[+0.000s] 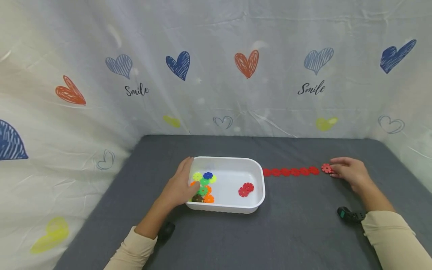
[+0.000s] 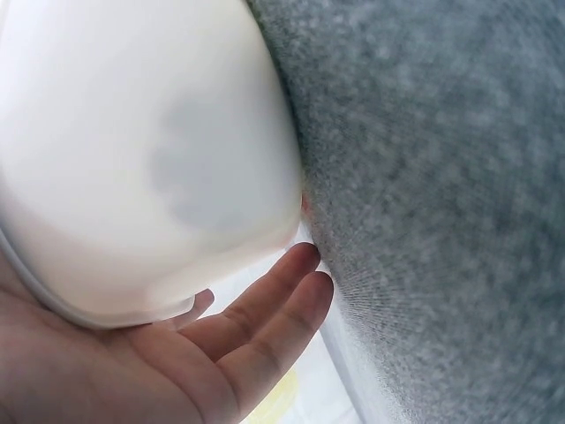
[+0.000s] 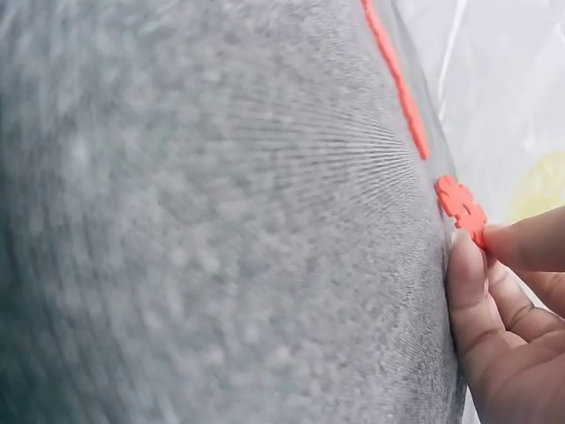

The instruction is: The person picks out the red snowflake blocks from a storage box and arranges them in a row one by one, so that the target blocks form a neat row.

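Note:
My left hand (image 1: 180,185) grips the left end of a white plastic tub (image 1: 229,209), its thumb over the rim and its fingers along the outside. In the left wrist view that hand (image 2: 203,362) lies against the tub's wall (image 2: 106,177). Between thumb and fingertips, my right hand (image 1: 351,173) pinches a red notched flower disc (image 1: 326,168) by its edge. This disc (image 3: 461,208) is tilted just off the cloth in the right wrist view. To its left, a small gap away, runs a row of several red discs (image 1: 290,172) lying flat.
Inside the tub, red discs (image 1: 245,189) lie at the right; green discs (image 1: 203,190), orange discs (image 1: 208,198), a blue disc (image 1: 207,175) and others gather at the left. Grey cloth (image 1: 270,240) covers the table. A heart-printed curtain (image 1: 216,93) hangs behind it.

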{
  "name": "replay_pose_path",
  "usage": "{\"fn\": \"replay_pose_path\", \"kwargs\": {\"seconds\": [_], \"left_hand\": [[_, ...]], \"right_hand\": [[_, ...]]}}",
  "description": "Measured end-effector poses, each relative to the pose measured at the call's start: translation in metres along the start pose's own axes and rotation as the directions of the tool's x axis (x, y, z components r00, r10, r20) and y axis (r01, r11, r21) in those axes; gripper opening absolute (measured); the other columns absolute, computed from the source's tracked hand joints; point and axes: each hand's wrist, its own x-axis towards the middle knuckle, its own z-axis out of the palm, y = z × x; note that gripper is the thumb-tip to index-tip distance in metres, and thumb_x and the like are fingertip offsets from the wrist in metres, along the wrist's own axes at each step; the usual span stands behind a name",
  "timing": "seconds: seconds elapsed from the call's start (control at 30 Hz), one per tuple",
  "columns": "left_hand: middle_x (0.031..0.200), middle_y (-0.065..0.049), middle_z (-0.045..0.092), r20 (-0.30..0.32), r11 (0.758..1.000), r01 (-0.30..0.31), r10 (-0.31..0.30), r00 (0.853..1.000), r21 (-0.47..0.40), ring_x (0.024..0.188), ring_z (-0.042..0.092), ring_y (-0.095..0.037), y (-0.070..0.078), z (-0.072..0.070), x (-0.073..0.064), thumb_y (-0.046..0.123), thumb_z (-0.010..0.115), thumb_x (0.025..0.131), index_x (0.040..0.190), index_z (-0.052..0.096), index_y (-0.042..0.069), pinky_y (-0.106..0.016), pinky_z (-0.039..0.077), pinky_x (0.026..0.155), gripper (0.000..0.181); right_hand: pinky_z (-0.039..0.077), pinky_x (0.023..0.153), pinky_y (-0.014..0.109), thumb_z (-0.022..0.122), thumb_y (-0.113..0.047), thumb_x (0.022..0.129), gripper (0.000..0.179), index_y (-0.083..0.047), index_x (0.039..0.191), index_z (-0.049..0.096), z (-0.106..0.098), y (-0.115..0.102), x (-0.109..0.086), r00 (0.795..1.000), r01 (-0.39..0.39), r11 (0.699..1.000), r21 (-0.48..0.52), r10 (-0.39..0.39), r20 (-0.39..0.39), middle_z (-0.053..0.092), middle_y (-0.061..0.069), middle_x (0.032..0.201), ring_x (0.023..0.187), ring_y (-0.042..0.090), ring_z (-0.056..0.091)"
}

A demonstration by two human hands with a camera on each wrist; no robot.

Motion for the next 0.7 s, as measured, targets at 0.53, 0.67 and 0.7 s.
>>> {"fn": "replay_pose_path", "kwargs": {"seconds": [0.53, 0.67, 0.7], "left_hand": [[0.164, -0.011, 0.016, -0.001, 1.0, -0.006, 0.006, 1.0, 0.004, 0.132, 0.045, -0.039, 0.0, -0.0008, -0.0001, 0.024, 0.061, 0.089, 0.16, 0.018, 0.009, -0.061, 0.039, 0.103, 0.084], [0.164, -0.01, 0.015, 0.003, 1.0, 0.0, 0.0, 1.0, 0.007, 0.132, 0.045, -0.039, -0.0003, -0.0009, 0.0, 0.025, 0.06, 0.09, 0.16, 0.017, 0.01, -0.06, 0.039, 0.103, 0.085], [0.165, -0.01, 0.015, 0.003, 1.0, 0.001, -0.001, 1.0, 0.005, 0.132, 0.044, -0.039, -0.0001, -0.0008, 0.0001, 0.025, 0.06, 0.09, 0.16, 0.017, 0.01, -0.061, 0.039, 0.103, 0.084]], "right_hand": [[0.053, 0.065, 0.025, 0.067, -0.02, 0.096, 0.051, 0.014, 0.131, 0.052, 0.0045, 0.0048, -0.004, 0.995, 0.095, 0.981, -0.17, -0.095, 0.006, 0.068, 0.021, 0.109, 0.075, -0.002, 0.06], [0.05, 0.066, 0.024, 0.069, -0.022, 0.096, 0.054, 0.013, 0.133, 0.051, 0.0035, 0.0059, -0.0042, 0.994, 0.114, 0.975, -0.189, -0.112, 0.021, 0.067, 0.018, 0.108, 0.077, -0.003, 0.057], [0.05, 0.066, 0.024, 0.069, -0.022, 0.096, 0.054, 0.013, 0.134, 0.05, 0.0032, 0.0061, -0.0043, 0.993, 0.117, 0.975, -0.188, -0.115, 0.023, 0.067, 0.017, 0.107, 0.077, -0.003, 0.058]]}}
